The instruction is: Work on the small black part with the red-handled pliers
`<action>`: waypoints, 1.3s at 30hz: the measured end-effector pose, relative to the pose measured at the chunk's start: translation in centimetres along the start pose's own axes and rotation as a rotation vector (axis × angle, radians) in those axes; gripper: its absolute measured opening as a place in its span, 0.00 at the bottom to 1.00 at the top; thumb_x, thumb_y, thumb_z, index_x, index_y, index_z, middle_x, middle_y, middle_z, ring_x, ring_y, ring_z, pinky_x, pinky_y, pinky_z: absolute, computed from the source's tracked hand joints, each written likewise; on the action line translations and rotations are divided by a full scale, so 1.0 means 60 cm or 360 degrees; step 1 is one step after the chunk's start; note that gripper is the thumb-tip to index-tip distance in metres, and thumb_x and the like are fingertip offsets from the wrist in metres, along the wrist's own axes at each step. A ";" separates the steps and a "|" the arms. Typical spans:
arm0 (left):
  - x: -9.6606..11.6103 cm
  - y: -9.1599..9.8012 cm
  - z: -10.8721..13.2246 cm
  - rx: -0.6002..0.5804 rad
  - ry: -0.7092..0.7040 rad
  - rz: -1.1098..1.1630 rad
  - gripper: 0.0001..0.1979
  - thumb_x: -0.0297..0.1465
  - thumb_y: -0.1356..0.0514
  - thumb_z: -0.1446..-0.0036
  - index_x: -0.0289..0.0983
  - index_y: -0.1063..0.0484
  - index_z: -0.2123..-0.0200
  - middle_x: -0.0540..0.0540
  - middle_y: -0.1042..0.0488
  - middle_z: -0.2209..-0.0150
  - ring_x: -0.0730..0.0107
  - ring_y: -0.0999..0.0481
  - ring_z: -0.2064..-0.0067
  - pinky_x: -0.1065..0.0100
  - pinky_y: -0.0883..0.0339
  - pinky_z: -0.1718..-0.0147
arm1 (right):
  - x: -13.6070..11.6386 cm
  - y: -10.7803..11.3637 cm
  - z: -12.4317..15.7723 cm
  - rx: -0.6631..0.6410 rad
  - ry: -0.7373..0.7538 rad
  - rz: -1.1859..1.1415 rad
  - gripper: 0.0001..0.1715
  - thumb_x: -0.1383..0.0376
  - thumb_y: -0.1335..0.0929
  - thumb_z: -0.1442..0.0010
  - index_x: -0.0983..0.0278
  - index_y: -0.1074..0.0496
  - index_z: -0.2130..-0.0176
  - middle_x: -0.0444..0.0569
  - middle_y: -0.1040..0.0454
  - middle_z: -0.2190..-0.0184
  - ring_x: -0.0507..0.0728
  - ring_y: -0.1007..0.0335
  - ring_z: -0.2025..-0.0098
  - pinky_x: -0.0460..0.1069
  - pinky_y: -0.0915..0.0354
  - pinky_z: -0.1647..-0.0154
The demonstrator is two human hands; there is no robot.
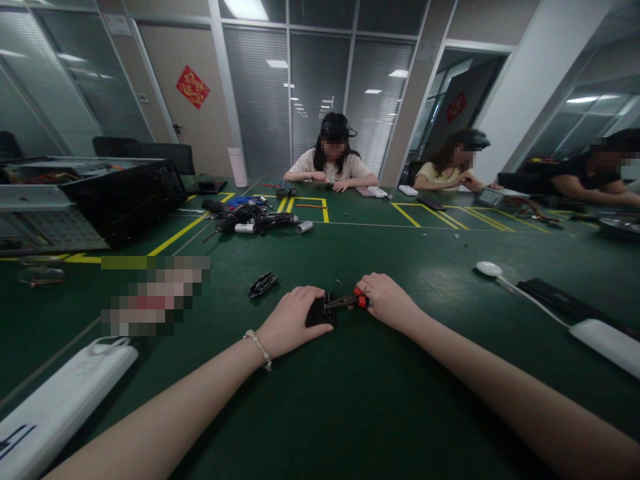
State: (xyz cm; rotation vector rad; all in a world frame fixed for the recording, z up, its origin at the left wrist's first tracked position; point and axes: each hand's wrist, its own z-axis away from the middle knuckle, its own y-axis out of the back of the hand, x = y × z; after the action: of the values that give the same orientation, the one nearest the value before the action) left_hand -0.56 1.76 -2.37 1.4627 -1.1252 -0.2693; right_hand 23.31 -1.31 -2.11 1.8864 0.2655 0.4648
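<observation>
My left hand point(293, 320) lies curled over a small black block-shaped part point(320, 313) on the green table mat point(350, 400), pressing it down. My right hand point(387, 300) is closed round the red-and-black handles of a pair of pliers point(350, 301). The pliers' jaws point left and meet the top of the black part. A second small black piece point(263, 285) lies loose a little to the left of my left hand.
A heap of black tools and cylinders point(255, 219) sits mid-table; a black computer case point(120, 193) at far left. White devices lie at bottom left point(60, 400) and right point(607, 343), with a cabled white mouse point(489, 268). Three other people work at the far side.
</observation>
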 end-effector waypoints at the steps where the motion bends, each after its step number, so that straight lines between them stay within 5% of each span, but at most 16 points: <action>1: 0.000 0.000 0.000 -0.0002 -0.0001 -0.0002 0.27 0.45 0.42 0.52 0.40 0.42 0.51 0.44 0.36 0.52 0.58 0.37 0.51 0.58 0.43 0.54 | 0.000 0.000 0.000 0.0001 0.0002 -0.0005 0.14 0.72 0.35 0.56 0.67 0.35 0.65 0.50 0.34 0.68 0.55 0.42 0.66 0.49 0.46 0.65; 39: 0.001 0.000 -0.001 -0.0010 -0.0005 0.0012 0.27 0.45 0.43 0.52 0.40 0.42 0.51 0.44 0.36 0.52 0.58 0.38 0.51 0.58 0.43 0.53 | -0.002 0.002 0.000 0.0000 0.0001 0.0021 0.13 0.72 0.36 0.55 0.67 0.35 0.65 0.50 0.34 0.67 0.55 0.41 0.66 0.49 0.46 0.65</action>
State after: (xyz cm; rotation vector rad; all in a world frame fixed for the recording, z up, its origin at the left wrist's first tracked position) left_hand -0.50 1.78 -2.32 1.4527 -1.1309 -0.2696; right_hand 23.21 -1.37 -2.03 1.8893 0.2540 0.4746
